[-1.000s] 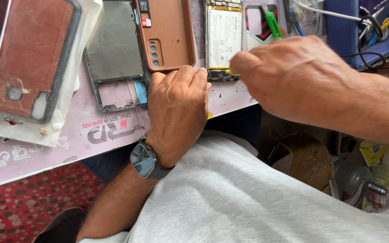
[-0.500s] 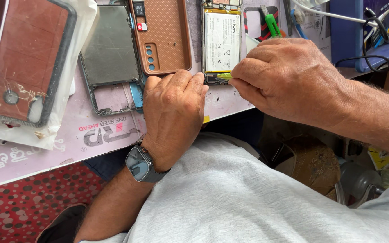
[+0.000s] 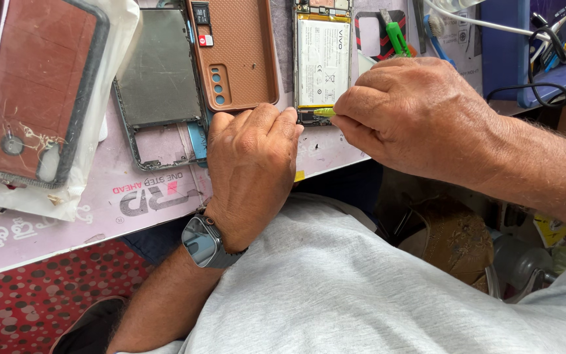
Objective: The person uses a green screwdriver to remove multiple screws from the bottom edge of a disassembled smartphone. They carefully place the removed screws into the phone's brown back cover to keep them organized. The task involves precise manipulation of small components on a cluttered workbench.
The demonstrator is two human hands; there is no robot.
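Opened phone (image 3: pixel 322 62), its back off and its pale battery showing, lies at the far side of our mat (image 3: pixel 67 216), and our work is at its lower edge. Nearest to us, our left hand (image 3: pixel 251 167) lies palm down on the mat with a dark wristwatch (image 3: pixel 206 241) at the wrist; its fingers are curled together and press flat just beside the phone's bottom corner, clamped on nothing that we can see. Our right hand (image 3: pixel 414 115) is closed tight on a thin yellow-green tool (image 3: pixel 324 112), pinched between thumb and fingers, with the tip touching the phone's bottom end below the battery.

Against a second ago, our right hand has come lower and left, and the tool tip, then hidden under our knuckles, now shows at the phone's edge. Our left hand has hardly shifted. We judge that the prying or lifting at that bottom end is under way, not finished.

Farther left lie an orange-brown back cover (image 3: pixel 237 56) and a grey middle frame (image 3: pixel 158 85). Beyond, a dark red case in a clear bag (image 3: pixel 31 92) rests at the far left, and green-handled tools (image 3: pixel 397 38) sit above our right hand.
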